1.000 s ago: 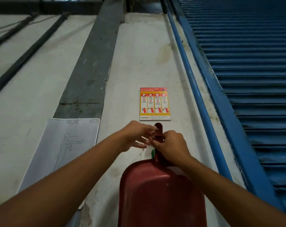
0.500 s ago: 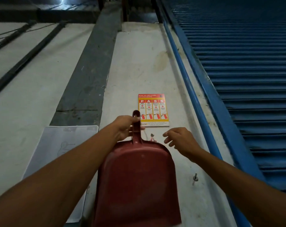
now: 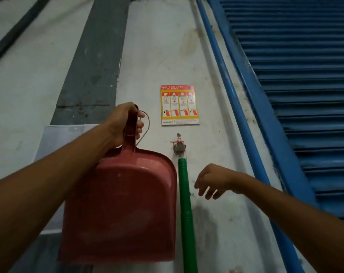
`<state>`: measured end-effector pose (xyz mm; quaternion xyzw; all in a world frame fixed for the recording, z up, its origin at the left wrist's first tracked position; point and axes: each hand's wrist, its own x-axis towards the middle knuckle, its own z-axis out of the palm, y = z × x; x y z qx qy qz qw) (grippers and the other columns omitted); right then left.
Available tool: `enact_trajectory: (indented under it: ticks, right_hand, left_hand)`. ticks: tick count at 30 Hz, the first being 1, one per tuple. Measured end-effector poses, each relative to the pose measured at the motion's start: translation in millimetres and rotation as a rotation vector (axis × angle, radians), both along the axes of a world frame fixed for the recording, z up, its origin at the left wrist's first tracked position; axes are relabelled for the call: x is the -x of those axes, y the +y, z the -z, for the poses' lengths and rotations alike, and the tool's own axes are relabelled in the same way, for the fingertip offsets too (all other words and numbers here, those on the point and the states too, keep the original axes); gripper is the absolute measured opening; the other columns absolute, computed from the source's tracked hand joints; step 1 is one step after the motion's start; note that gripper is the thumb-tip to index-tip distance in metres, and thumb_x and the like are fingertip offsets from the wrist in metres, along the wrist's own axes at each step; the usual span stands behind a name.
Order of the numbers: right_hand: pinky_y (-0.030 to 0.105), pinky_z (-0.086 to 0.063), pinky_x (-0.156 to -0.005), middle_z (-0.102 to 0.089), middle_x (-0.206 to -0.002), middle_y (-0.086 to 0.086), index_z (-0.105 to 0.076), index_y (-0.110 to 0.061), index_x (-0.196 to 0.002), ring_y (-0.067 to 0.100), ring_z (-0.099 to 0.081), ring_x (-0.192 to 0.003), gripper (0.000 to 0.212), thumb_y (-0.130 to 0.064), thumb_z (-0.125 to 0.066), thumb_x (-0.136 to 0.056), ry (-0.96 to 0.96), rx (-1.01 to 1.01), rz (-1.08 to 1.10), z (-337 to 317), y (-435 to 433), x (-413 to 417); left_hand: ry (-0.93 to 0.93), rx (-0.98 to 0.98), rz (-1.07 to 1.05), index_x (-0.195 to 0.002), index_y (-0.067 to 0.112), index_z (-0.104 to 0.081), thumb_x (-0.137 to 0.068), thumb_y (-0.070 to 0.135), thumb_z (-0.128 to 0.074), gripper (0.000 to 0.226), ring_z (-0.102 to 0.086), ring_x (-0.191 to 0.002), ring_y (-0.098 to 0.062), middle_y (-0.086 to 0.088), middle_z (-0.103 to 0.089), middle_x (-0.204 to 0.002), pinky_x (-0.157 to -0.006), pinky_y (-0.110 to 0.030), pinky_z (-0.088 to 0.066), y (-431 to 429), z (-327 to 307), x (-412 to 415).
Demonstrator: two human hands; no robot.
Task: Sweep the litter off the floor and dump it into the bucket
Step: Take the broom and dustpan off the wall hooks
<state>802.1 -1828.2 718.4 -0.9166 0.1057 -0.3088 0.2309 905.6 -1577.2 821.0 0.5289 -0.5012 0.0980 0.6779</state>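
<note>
Dustpan (image 3: 124, 203) of red plastic hung from the left grip (image 3: 122, 123), whose fingers were curled round the pan's narrow handle (image 3: 130, 133), below and left of the fire-extinguisher poster (image 3: 179, 105). A thin string loop (image 3: 147, 123) stood out from the top of that handle and caught on nothing. The wide scoop hung down from the grip, farther below the poster. It looked light, stiff and thin-walled, so one hand at the handle seemed enough, though it would likely swing if carried fast. The right grip (image 3: 212, 180) held nothing, its fingers loosely bent, lower right of the poster and just beside a green ribbed pole (image 3: 185, 203). This was probably the broom's handle, but its lower end ran out of view. The pole's top was tied by string to a nail (image 3: 178, 134) directly under the poster. It looked rigid and long, best taken high up near the tie and lifted to free the string. A white sheet (image 3: 55, 138) lay on the wall (image 3: 157, 46) far left of the poster, and a blue shutter (image 3: 305, 75) stood to its right. Neither litter nor bucket was in view.
</note>
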Motion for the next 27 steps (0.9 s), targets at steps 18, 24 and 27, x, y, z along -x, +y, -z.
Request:
enact_trajectory:
  ticks: [18, 24, 27]
  right_hand:
    - [0.033, -0.061, -0.058, -0.073, -0.097, 0.017, -0.056, 0.002, -0.117, 0.026, -0.074, -0.074, 0.037, -0.022, -0.073, -0.094, 0.164, -0.231, -0.089, 56, 23, -16]
    - [0.020, -0.048, -0.044, -0.070, -0.103, 0.014, -0.051, -0.006, -0.120, 0.017, -0.066, -0.064, 0.032, -0.030, -0.062, -0.101, -0.135, -0.253, -0.130, 8, 42, 24]
    - [0.027, -0.057, -0.046, -0.057, -0.117, 0.017, -0.040, -0.010, -0.131, 0.030, -0.070, -0.079, 0.036, -0.032, -0.053, -0.105, -0.125, -0.448, -0.300, 11, 61, 41]
  left_hand:
    - [0.194, 0.025, -0.207, -0.082, 0.010, -0.054, -0.089, 0.010, -0.069, 0.017, -0.043, -0.038, -0.015, -0.003, -0.048, -0.050, -0.040, -0.021, -0.033, -14, 124, 2]
    - [0.143, 0.045, -0.311, -0.084, 0.004, -0.059, -0.087, 0.005, -0.070, 0.011, -0.046, -0.040, -0.016, -0.007, -0.051, -0.054, -0.040, -0.023, -0.036, -6, 113, 18]
    - [0.149, 0.070, -0.322, -0.079, 0.006, -0.058, -0.087, 0.008, -0.072, 0.016, -0.046, -0.041, -0.016, -0.007, -0.051, -0.055, -0.039, -0.023, -0.036, -2, 114, 26]
